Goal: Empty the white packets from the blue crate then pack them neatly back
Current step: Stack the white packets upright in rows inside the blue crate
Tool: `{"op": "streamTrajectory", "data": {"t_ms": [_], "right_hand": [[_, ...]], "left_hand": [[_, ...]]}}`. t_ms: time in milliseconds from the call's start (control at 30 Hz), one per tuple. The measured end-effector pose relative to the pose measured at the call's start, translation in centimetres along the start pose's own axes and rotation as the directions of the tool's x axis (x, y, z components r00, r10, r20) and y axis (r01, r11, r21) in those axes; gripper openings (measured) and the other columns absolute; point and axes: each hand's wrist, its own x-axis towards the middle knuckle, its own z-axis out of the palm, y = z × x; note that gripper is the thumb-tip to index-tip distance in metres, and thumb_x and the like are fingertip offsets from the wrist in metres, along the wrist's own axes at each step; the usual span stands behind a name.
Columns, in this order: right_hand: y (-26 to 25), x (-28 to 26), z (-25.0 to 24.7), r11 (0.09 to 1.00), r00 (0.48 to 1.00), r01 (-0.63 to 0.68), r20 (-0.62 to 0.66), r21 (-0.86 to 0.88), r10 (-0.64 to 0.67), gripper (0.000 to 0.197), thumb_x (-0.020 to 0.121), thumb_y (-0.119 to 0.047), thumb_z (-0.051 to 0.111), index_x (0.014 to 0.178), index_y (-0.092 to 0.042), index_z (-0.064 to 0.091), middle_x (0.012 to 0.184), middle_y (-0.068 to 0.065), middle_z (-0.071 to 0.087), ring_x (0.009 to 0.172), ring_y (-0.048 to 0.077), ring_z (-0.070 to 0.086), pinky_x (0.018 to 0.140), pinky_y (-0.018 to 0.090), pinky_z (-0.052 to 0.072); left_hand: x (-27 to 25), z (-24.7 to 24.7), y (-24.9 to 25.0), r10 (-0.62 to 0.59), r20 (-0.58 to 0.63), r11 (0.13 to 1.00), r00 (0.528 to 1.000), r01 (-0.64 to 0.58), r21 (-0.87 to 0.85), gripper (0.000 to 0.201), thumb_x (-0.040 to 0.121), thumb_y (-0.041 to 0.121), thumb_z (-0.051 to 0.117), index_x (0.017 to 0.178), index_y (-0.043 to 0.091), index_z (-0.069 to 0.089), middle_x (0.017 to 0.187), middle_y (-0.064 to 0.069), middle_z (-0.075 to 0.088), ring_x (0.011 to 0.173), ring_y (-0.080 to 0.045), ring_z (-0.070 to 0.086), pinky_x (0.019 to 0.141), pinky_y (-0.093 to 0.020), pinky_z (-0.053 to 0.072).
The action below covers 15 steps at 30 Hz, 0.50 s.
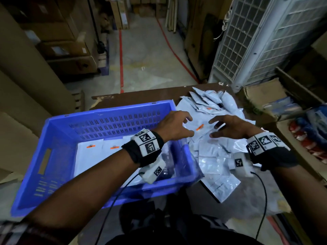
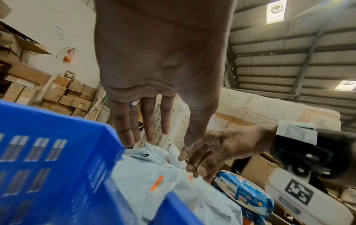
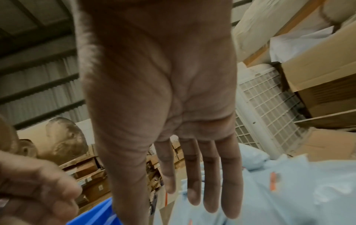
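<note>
A blue slotted crate [image 1: 113, 119] stands on the left of a dark table, with two white packets [image 1: 92, 152] with orange tags lying flat side by side on its floor. A loose heap of white packets [image 1: 217, 156] covers the table to the crate's right. Both hands hover over the heap's top packet [image 1: 200, 127], which bears an orange tag. My left hand [image 1: 178, 125] has reached past the crate's right rim, fingers spread and empty. My right hand [image 1: 224, 129] faces it, fingers straight and holding nothing. The left wrist view shows the left hand [image 2: 154, 134] above the heap of packets [image 2: 146, 172]; the right wrist view shows straight fingers [image 3: 192, 182].
Open cardboard boxes [image 1: 265, 96] with coloured packs sit right of the table. A white grilled unit [image 1: 251, 39] stands behind the heap. Stacked cartons [image 1: 58, 32] line the left, and concrete floor with red lines [image 1: 121, 59] lies beyond the table's far edge.
</note>
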Motion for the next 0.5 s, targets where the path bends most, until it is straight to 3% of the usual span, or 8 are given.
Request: {"op": "streamTrajectory", "data": {"t_ms": [167,300,400,467,500], "right_hand": [[4.4,0.4,-0.4,1.000,0.998,-0.008,-0.061,-0.007,0.008,0.044,0.070,-0.035,0.087,0.108,-0.032,0.065,0.102,0.002,0.066,0.093,0.019,0.066,0.093,0.040,0.054],[6.6,0.3,-0.6,0.999,0.993,0.025,-0.116,0.033,-0.021,0.038,0.073,-0.031,0.086,0.106,-0.027,0.067,0.095,0.002,0.067,0.090,0.020,0.067,0.090,0.039,0.055],[7.6,0.7,-1.1,0.998,0.988,0.047,-0.152,0.049,-0.039,0.035,0.076,-0.025,0.085,0.107,-0.019,0.069,0.093,0.005,0.066,0.086,0.021,0.067,0.082,0.027,0.055],[7.9,1.4,-1.5,0.997,0.981,0.057,-0.189,0.056,-0.045,0.032,0.078,-0.022,0.084,0.105,-0.015,0.069,0.089,0.004,0.065,0.080,0.020,0.064,0.069,0.012,0.048],[8.1,2.0,-1.6,0.996,0.975,0.062,-0.217,0.067,-0.046,0.030,0.078,-0.022,0.084,0.104,-0.014,0.070,0.087,0.003,0.064,0.078,0.018,0.063,0.065,0.009,0.044]], "left_hand": [[3.4,2.7,2.7,-0.019,0.021,1.000,1.000,0.019,0.002,0.047,0.075,0.035,0.079,0.116,0.017,0.065,0.106,-0.002,0.066,0.105,-0.021,0.059,0.087,-0.028,0.049],[6.1,4.4,3.2,-0.115,0.113,0.991,0.987,0.106,0.083,0.066,0.076,0.037,0.077,0.134,0.018,0.053,0.135,-0.008,0.053,0.125,-0.024,0.048,0.091,-0.025,0.039],[7.9,5.2,3.5,-0.166,0.126,0.983,0.978,0.153,0.104,0.075,0.080,0.036,0.076,0.143,0.014,0.043,0.144,-0.012,0.043,0.133,-0.027,0.040,0.098,-0.029,0.037],[9.0,5.5,3.7,-0.208,0.115,0.974,0.971,0.195,0.115,0.075,0.080,0.033,0.074,0.143,0.012,0.041,0.143,-0.014,0.041,0.132,-0.028,0.041,0.098,-0.030,0.039],[9.5,5.6,3.8,-0.225,0.100,0.970,0.969,0.214,0.115,0.073,0.079,0.031,0.074,0.141,0.011,0.041,0.141,-0.015,0.042,0.130,-0.028,0.042,0.096,-0.030,0.040]]}}
